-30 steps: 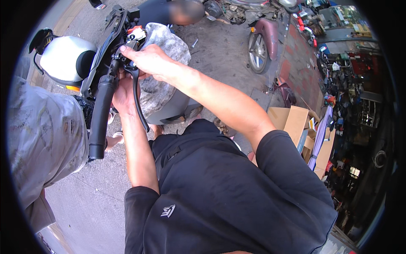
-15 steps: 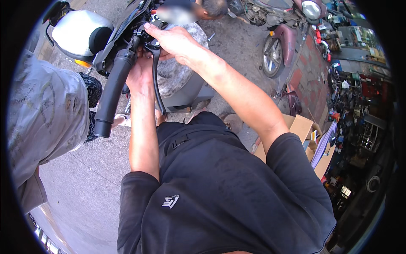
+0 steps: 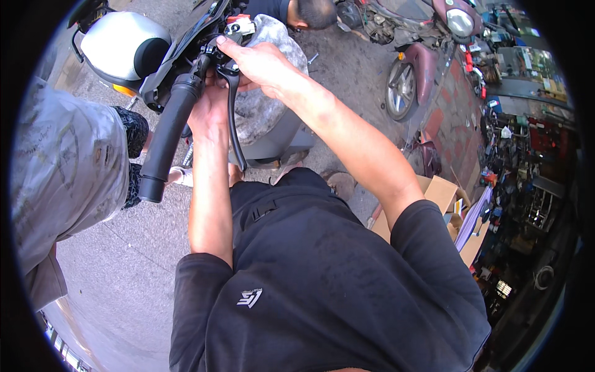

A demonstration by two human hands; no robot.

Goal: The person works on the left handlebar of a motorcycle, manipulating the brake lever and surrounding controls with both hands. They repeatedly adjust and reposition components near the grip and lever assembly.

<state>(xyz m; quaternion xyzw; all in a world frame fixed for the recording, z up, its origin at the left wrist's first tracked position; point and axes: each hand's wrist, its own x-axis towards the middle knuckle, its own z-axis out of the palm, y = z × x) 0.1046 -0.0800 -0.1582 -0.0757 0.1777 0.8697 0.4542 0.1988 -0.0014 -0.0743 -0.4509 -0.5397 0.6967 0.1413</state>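
The right hand (image 3: 263,65) reaches in from the right, its thumb laid along the lever mount (image 3: 212,49) and its fingers bent in behind the inner end of a black lever (image 3: 232,121); the fingertips are hidden, so I cannot tell how firmly they close. Just below and to the left of it, the left hand (image 3: 209,110) is raised with the palm side showing and its fingers up behind the mount — I cannot tell whether they hold anything. The lever hangs between the two forearms, passing just right of the left hand and ending in a rounded tip. Just left of that hand, a black handlebar grip (image 3: 170,133) slants down and outward, not held by either hand. Under the right hand lies a grey fleecy cover (image 3: 253,119), with a grey body panel (image 3: 273,147) beneath it. Well apart to the left of the left hand stands a person in a light grey shirt (image 3: 74,155); above the right hand, near its thumb, a red and white part (image 3: 240,25) shows. Well to that hand's right is a wheel (image 3: 401,92) under a maroon fender (image 3: 426,71) — lower down, beyond the forearm, an opened cardboard box (image 3: 439,193).
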